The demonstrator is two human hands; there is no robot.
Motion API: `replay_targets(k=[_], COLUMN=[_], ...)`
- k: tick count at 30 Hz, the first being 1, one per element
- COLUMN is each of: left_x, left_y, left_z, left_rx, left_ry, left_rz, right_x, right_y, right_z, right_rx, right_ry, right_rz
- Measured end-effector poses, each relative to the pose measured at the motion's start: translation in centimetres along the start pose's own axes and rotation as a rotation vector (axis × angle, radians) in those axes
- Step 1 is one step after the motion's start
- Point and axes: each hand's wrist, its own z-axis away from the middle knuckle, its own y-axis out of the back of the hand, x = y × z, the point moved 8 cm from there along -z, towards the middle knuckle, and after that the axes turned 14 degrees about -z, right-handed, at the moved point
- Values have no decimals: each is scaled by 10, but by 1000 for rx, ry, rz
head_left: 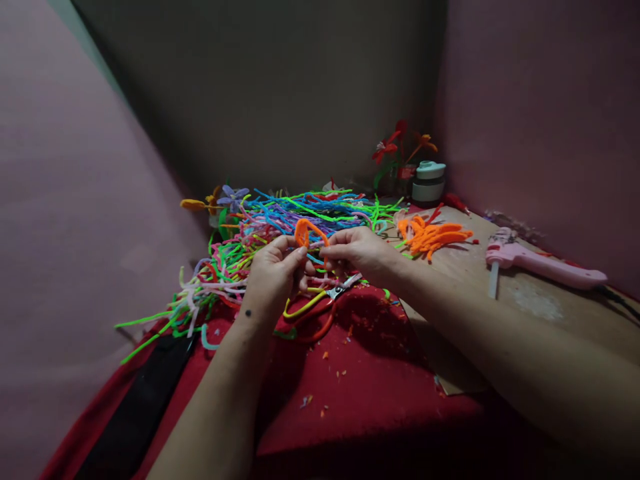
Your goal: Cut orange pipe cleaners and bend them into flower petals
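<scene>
Both hands meet over a red cloth (350, 400) and pinch one orange pipe cleaner (306, 232) bent into a loop. My left hand (273, 273) grips its left end with closed fingers. My right hand (357, 252) pinches its right end. Under the hands lie scissors (320, 307) with yellow and orange handles. Behind them spreads a heap of pipe cleaners (280, 227) in many colours.
A small pile of orange pipe cleaner pieces (431, 235) lies on a brown board (540, 300) at the right. A pink glue gun (540, 261) lies further right. Finished pipe cleaner flowers (400, 143) and a white-green jar (429, 183) stand at the back. A black strap (140, 407) crosses the cloth's left.
</scene>
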Motion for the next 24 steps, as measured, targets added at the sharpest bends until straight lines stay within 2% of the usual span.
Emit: replay_targets(k=[3, 6, 16, 20, 24], left_x=[1, 2, 3, 3, 2], left_y=[-1, -7, -14, -14, -13], left_z=[1, 3, 5, 6, 5], left_rx=[28, 13, 11, 12, 8], left_ry=[-21, -36, -40, -44, -45], left_rz=[-57, -105, -158, -137, -134], right_x=[-3, -7, -17, -16, -13], right_y=[3, 6, 4, 2, -4], right_z=[-1, -1, 5, 8, 8], right_rx=[32, 63, 115, 127, 78], right_ry=[83, 156, 271, 268, 242], right_rz=[-233, -320, -106, 7, 68])
